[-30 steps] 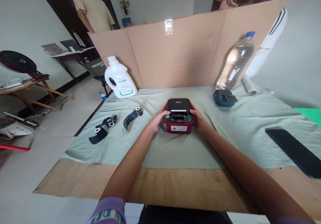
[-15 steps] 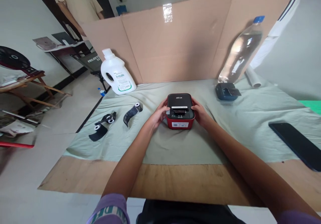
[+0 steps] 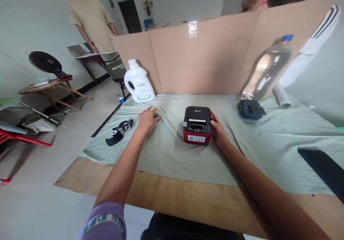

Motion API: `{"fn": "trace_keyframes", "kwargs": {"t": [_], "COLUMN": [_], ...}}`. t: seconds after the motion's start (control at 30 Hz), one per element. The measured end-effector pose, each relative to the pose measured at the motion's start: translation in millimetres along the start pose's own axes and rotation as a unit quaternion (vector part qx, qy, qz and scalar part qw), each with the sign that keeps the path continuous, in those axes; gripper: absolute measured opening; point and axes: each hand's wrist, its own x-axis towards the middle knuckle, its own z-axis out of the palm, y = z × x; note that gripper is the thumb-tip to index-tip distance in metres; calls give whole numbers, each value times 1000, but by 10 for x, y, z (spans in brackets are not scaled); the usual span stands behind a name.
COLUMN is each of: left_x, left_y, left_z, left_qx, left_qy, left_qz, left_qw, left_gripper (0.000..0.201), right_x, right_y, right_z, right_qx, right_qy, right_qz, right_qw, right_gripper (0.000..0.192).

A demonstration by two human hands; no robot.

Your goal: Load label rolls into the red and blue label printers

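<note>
A red and black label printer (image 3: 198, 125) stands on the green cloth, with a printed sticker on its front. My right hand (image 3: 218, 128) holds it by the right side, thumb at the top edge and fingers along the wall. Left of the printer, my left hand (image 3: 147, 118) is closed from above over a small black paper roll (image 3: 155, 115). Only the roll's end shows between the fingers; its loose strip is hidden. More black paper rolls (image 3: 118, 132), partly unwound, lie to the left of that hand.
A white detergent bottle (image 3: 139, 84) and a tall clear bottle (image 3: 268, 69) stand before a cardboard panel (image 3: 199, 64). A dark blue device (image 3: 251, 110), a white tube (image 3: 282, 97) and a phone (image 3: 322, 170) lie at right. Two people are beyond the panel.
My left hand has left the printer's left side and moved left onto the black roll. My right hand stays on the printer. The view has shifted, with more of the room showing.
</note>
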Motion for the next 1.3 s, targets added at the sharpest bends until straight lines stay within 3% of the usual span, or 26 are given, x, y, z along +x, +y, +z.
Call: {"fn": "trace_keyframes", "kwargs": {"t": [0.1, 0.2, 0.37, 0.53, 0.7, 0.77, 0.83, 0.9, 0.97, 1.07, 1.1, 1.17, 1.3], "left_x": [55, 48, -101, -377, -580, -623, -649, -656, -646, -619, -611, -594, -435], "left_y": [-253, -380, -455, -530, -649, -660, -585, -387, -81, 418, 546, 693, 545], "left_z": [-52, -36, -134, -333, -461, -510, -514, -419, -216, 157, 253, 352, 198], "left_qx": [49, 71, 100, 83, 100, 94, 50, -68, -254, -456, -479, -485, -488], "left_qy": [-54, -35, -13, 16, -37, -31, 16, 43, -15, -204, -230, -236, -165], "left_qz": [21, 42, 2, -47, -61, -46, -15, 19, 47, 54, 59, 78, 89], "left_qw": [997, 996, 995, 995, 992, 994, 999, 997, 966, 865, 845, 838, 852], "left_gripper": [38, 39, 49, 47, 32, 32, 33, 34, 35, 44, 48, 50, 43], "right_x": [12, 36, 64, 78, 40, -48, -175, -314, -433, -535, -542, -502, -159], "right_y": [49, 119, 186, 191, 128, 51, -35, -102, -134, -134, -131, -130, -127], "right_z": [-46, -91, -132, -130, -107, -125, -166, -210, -232, -212, -194, -132, 229], "right_qx": [1, 5, 4, -14, -44, -53, -76, -135, -230, -363, -390, -415, -380], "right_qy": [-1, 11, 17, 18, -3, -32, -70, -103, -116, -92, -84, -85, -111], "right_qz": [5, 15, 15, 9, -26, -35, -32, -31, -52, -88, -91, -88, -112], "right_qw": [1000, 1000, 1000, 1000, 999, 997, 994, 985, 965, 923, 912, 902, 911], "right_gripper": [75, 83, 90, 84, 70, 61, 57, 64, 86, 113, 115, 114, 106]}}
